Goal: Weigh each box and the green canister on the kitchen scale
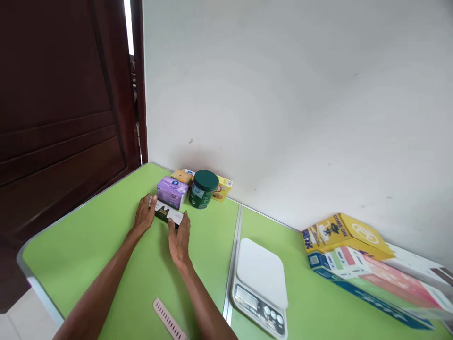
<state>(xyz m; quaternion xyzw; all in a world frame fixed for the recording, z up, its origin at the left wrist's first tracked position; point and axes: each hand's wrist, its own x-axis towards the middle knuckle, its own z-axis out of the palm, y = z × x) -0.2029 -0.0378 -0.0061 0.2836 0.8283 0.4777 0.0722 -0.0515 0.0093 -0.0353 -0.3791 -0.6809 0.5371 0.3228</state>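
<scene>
A small black and white box (165, 212) lies on the green table, just in front of a purple tissue pack (172, 191). At its left end is my left hand (145, 212), fingers closed against the box. My right hand (180, 238) grips the other end, thumb on the near face and fingers behind. Right of the tissue pack stands a green tub with a dark lid (203, 190). Behind them are a yellow box (222, 188) and a partly hidden pack with a food picture (181, 176).
A white digital kitchen scale (262, 274) sits right of the table's metal seam (232, 264). Further right are a yellow carton (347, 233) and a long multicoloured box (368, 283). A pink watch strap (169, 318) lies near my right forearm. The wall (283, 118) borders the far edge.
</scene>
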